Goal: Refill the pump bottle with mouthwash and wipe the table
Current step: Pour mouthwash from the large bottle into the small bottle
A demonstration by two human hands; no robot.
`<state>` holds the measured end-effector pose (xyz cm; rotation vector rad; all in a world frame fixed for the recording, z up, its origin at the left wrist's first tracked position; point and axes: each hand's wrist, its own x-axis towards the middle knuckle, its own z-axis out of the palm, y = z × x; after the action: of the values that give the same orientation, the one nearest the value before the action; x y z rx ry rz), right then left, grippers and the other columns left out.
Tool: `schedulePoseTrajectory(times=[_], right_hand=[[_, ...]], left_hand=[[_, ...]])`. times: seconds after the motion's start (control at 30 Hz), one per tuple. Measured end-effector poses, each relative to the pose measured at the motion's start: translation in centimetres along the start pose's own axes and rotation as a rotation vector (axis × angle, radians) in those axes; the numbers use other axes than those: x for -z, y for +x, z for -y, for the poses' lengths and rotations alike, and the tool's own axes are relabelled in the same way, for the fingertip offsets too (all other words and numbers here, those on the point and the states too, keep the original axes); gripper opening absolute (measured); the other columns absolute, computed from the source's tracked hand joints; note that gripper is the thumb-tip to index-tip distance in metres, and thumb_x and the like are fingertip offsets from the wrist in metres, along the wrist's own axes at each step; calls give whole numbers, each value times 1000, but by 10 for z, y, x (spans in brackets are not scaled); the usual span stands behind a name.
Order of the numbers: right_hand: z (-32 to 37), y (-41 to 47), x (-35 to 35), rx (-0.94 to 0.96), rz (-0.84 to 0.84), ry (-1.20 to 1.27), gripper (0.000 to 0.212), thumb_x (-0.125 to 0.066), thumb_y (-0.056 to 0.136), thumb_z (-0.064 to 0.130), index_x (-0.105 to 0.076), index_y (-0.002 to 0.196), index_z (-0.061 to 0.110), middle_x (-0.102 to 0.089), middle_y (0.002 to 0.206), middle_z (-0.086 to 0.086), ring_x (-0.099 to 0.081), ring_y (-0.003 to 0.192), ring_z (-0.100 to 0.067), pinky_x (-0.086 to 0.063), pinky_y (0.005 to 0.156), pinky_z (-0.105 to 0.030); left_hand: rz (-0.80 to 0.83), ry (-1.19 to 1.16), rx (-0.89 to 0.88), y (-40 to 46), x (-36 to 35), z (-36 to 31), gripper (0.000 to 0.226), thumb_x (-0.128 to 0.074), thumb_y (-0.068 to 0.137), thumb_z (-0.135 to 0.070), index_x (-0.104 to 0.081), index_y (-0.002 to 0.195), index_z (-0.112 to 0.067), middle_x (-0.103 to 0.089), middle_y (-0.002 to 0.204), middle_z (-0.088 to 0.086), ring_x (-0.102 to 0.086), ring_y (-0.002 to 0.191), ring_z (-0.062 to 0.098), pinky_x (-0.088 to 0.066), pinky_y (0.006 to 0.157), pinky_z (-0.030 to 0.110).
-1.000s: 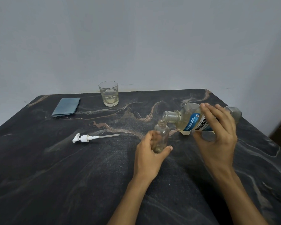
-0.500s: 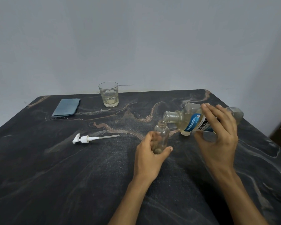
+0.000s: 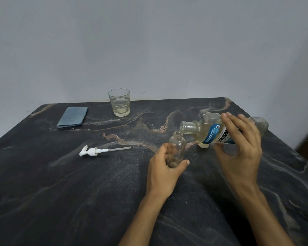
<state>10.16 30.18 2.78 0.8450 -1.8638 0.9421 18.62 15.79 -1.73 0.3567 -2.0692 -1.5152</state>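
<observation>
Home setting, dark marble-look table (image 3: 60,183) against plain grey wall (image 3: 149,41), drinking glass (image 3: 119,102)

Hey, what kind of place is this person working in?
Probably a room at home, though that's a guess: a dark marble-look table pushed against a plain grey wall, with a drinking glass and a mouthwash bottle on hand.

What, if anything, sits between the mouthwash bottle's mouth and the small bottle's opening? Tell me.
Nothing visible. The mouthwash bottle, tilted in the right hand, has its uncapped mouth just above the open neck of the small bottle that the left hand holds. The pump lies apart.
</observation>
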Motion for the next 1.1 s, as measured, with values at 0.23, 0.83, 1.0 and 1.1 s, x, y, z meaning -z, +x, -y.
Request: schedulePoseTrajectory(times=[0.23, 0.83, 1.0, 1.1], right_hand=[[-1, -1, 0, -5, 5, -19, 82, -77, 55, -23, -52, 128, 6, -49, 125, 0, -41, 125, -27, -23, 112, -20], [-2, -1, -1, -6, 9, -21, 80, -76, 55, -23, -55, 127, 4, -50, 125, 0, -41, 125, -27, -24, 112, -20], [-2, -1, 0, -6, 3, -10, 81, -75, 56, -24, -53, 128, 6, -50, 126, 0, -41, 126, -27, -24, 112, -22], [-1, -1, 0, -10, 3, -15, 82, -76, 56, -24, -52, 128, 6, -49, 126, 0, -41, 126, -27, -23, 112, -20]], left_hand=[[-2, 1, 1, 0, 0, 1, 37, -81, 71, -27, -58, 99, -35, -66, 92, -19, -61, 81, -12, -46, 64, 4], [2, 10, 2, 0, 0, 0, 37, -80, 71, -26, -58, 99, -34, -67, 92, -16, -62, 80, -7, -48, 65, 8], [-2, 18, 4, 0, 0, -1, 36, -81, 71, -25, -57, 96, -35, -65, 90, -18, -61, 79, -9, -47, 64, 6], [-1, 18, 4, 0, 0, -1, 37, -81, 71, -25, -58, 98, -33, -66, 91, -18, -62, 79, -9, -47, 64, 6]])
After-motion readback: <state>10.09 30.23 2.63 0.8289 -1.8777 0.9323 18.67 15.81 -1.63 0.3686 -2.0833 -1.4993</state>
